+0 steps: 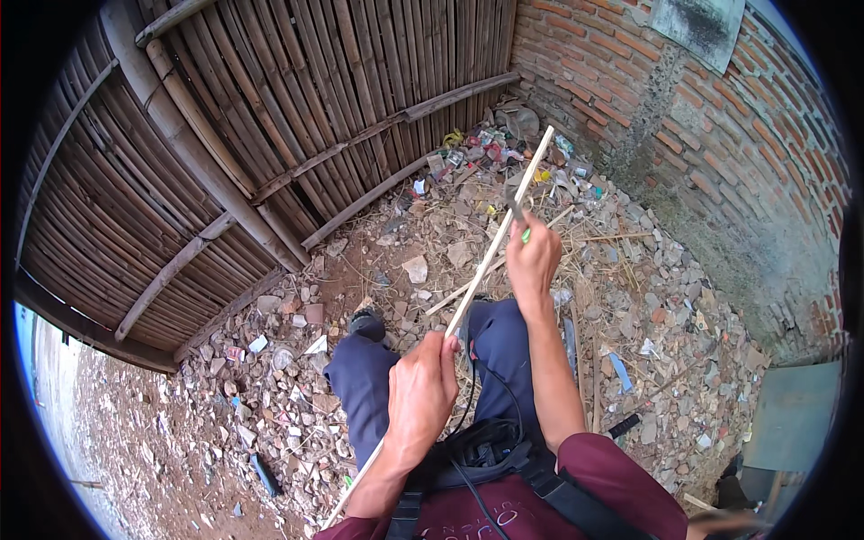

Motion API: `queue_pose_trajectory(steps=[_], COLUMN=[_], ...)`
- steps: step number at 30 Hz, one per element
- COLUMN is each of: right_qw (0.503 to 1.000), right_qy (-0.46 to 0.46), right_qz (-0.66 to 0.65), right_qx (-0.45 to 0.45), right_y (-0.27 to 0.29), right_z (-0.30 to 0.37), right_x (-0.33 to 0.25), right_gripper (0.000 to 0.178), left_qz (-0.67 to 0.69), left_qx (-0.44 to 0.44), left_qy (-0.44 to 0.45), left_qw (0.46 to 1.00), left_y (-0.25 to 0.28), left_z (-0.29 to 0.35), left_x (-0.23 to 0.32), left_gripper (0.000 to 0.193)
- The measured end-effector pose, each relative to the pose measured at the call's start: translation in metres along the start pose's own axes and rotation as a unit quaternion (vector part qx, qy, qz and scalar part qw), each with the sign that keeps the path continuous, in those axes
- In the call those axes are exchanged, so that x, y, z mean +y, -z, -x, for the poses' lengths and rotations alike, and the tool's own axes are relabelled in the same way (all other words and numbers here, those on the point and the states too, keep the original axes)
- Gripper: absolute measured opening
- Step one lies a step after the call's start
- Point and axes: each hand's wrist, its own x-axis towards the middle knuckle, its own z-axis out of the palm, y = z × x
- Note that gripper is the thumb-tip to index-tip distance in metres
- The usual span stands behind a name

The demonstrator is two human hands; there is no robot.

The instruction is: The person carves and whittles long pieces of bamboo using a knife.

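Observation:
A long, pale strip of bamboo or wood (493, 248) slants across my lap, its far tip pointing up and right, its near end passing beside my left forearm. My left hand (423, 392) is closed around it, thumb pressed on top, just above my knees. Farther up the strip, my right hand (535, 256) grips a knife (513, 203) with a bit of green showing at the handle. The dark blade lies against the strip or just over it; I cannot tell if it cuts in. Another pale strip (450, 298) lies on the ground beneath.
Rubble and dry straw (416, 268) cover the ground, with a litter heap (486, 148) in the far corner. A bamboo-slat wall (297, 81) rises at left, a brick wall (720, 135) at right. A black-handled object (624, 426) lies by my right elbow; a grey panel (792, 416) leans at lower right.

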Motion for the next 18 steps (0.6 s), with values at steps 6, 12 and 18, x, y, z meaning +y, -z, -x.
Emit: queue_pose_trajectory(steps=[6,12,18], right_qw=[0.996,0.989,0.983], right_qy=[0.055,0.116,0.137], right_qz=[-0.055,-0.091,-0.090], right_qx=[0.036,-0.033,-0.083], right_y=[0.009,0.009,0.011], right_z=[-0.010,0.044,0.051], right_x=[0.018,-0.011,-0.033], right_gripper=[0.020,0.010,0.008], left_qz=[0.014,0.009,0.026], left_qx=[-0.007,-0.032,-0.032], left_qy=[0.027,0.033,0.032], left_qw=[1.000,0.999,0.999], left_y=[0.006,0.016,0.012], left_z=[0.004,-0.007,-0.007], left_x=[-0.014,-0.014,-0.007], left_gripper=[0.019,0.023,0.022])
